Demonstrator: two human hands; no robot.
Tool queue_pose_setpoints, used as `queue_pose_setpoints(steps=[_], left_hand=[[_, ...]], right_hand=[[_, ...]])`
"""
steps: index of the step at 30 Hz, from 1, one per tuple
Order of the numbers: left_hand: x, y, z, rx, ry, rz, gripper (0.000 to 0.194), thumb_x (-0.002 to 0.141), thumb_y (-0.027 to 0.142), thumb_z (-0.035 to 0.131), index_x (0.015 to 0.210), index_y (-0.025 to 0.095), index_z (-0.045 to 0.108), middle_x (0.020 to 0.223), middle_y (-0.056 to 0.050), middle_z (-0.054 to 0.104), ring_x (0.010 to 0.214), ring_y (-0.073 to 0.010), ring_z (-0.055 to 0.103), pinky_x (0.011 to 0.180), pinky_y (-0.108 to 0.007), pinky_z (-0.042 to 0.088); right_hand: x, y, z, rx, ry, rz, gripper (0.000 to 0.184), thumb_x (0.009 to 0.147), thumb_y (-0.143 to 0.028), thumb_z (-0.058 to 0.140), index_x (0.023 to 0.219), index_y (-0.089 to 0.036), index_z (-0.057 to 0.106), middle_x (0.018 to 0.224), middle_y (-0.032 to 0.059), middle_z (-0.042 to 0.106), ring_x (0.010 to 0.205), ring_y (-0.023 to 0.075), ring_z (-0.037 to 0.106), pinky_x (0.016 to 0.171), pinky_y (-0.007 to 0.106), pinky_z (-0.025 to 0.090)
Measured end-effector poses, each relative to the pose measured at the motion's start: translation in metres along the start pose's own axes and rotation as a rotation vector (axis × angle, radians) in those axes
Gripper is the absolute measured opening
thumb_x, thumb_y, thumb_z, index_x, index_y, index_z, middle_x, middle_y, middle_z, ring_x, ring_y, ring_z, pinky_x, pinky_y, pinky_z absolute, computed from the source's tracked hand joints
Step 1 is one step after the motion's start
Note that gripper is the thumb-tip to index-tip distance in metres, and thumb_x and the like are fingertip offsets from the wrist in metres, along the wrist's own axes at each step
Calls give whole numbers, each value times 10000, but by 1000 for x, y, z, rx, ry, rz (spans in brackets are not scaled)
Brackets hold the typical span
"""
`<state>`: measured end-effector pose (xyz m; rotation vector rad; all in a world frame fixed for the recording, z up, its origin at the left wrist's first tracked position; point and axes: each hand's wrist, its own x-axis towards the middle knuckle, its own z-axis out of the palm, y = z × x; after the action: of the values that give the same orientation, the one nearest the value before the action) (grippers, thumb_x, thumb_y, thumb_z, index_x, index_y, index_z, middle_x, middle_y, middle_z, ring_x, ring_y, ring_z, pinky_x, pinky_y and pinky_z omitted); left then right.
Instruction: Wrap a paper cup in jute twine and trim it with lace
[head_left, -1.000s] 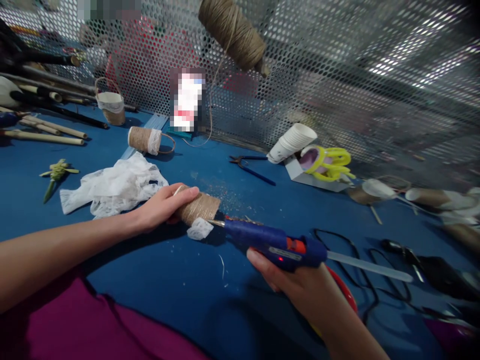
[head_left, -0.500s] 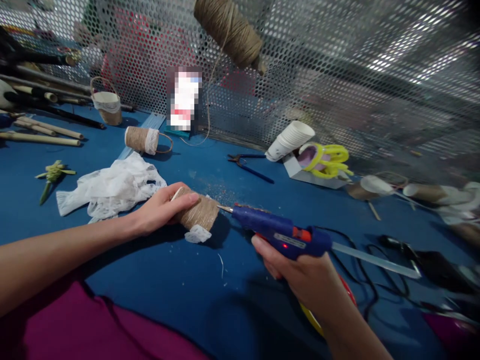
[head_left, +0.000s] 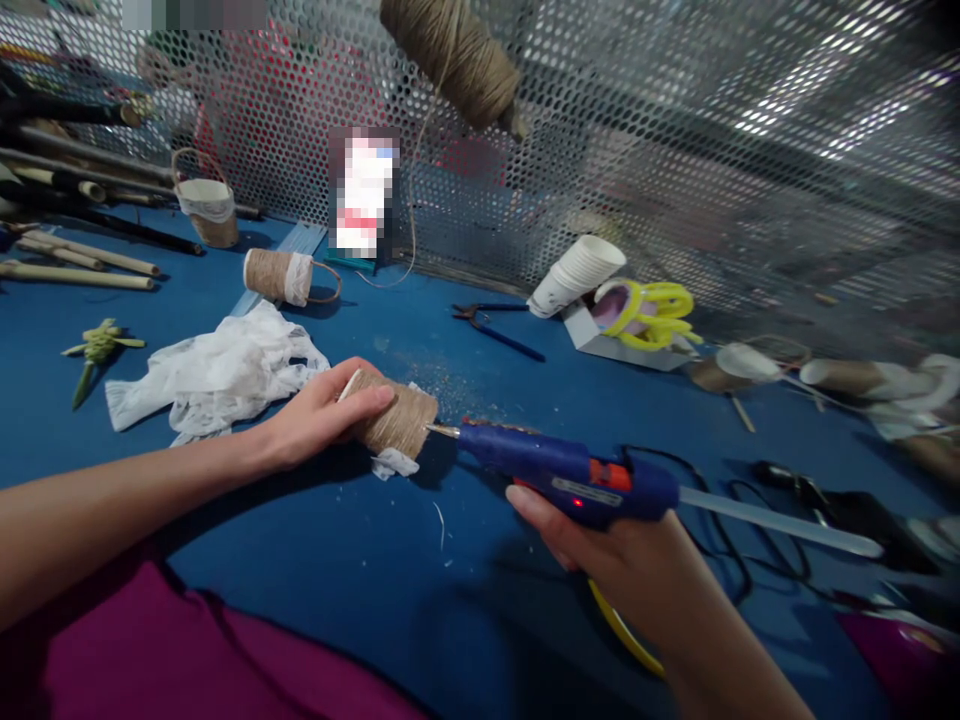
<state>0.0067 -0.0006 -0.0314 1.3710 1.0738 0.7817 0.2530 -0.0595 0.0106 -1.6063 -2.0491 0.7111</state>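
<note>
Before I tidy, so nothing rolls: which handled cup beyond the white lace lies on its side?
The twine-wrapped cup nearer the lace, its handle pointing right; the other cup, by the sticks, stands upright.

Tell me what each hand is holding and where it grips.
The left hand holds a twine-wrapped cup around its side, toward the left end. The right hand holds a blue glue gun by its handle, beneath the body.

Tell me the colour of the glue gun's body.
The glue gun's body is blue, seen in the head view.
</note>
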Motion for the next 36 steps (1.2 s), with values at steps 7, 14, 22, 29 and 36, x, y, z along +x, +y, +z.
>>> queue_pose_setpoints(steps=[7, 14, 22, 29, 36], left_hand=[[0, 1, 0, 22, -5, 8, 370, 776, 510, 480, 934, 176, 491, 713, 10, 482, 577, -106, 414, 473, -203, 304], [-1, 2, 0, 16, 3, 4, 359, 777, 503, 488, 922, 174, 498, 728, 8, 491, 592, -110, 426, 486, -206, 317], [1, -2, 0, -36, -15, 3, 344, 773, 497, 503, 908, 181, 485, 698, 23, 468, 584, -110, 422, 500, -214, 317], [0, 0, 1, -63, -19, -15, 332, 778, 501, 509, 890, 188, 492, 674, 37, 440, 564, -96, 399, 479, -209, 288], [1, -2, 1, -120, -18, -33, 329, 780, 500, 510, 891, 192, 484, 683, 31, 448, 551, -90, 396, 470, -206, 292]], right_hand=[[3, -3, 0, -3, 31, 16, 365, 763, -437, 545, 471, -237, 454, 347, -46, 407, 381, 121, 457, 362, 238, 369], [3, -3, 0, -1, 44, -2, 421, 766, -422, 550, 420, -249, 384, 337, -23, 407, 474, 178, 553, 393, 260, 402], [1, 4, 1, 8, 69, 34, 414, 746, -463, 565, 434, -243, 406, 352, -40, 421, 319, 104, 396, 352, 251, 362], [1, -5, 8, 185, 18, 183, 368, 756, -482, 542, 510, -230, 436, 412, -39, 402, 388, 116, 395, 410, 274, 373], [-1, -6, 11, 309, -37, 211, 303, 751, -462, 563, 591, -219, 475, 422, -63, 393, 394, 100, 371, 401, 252, 333]])
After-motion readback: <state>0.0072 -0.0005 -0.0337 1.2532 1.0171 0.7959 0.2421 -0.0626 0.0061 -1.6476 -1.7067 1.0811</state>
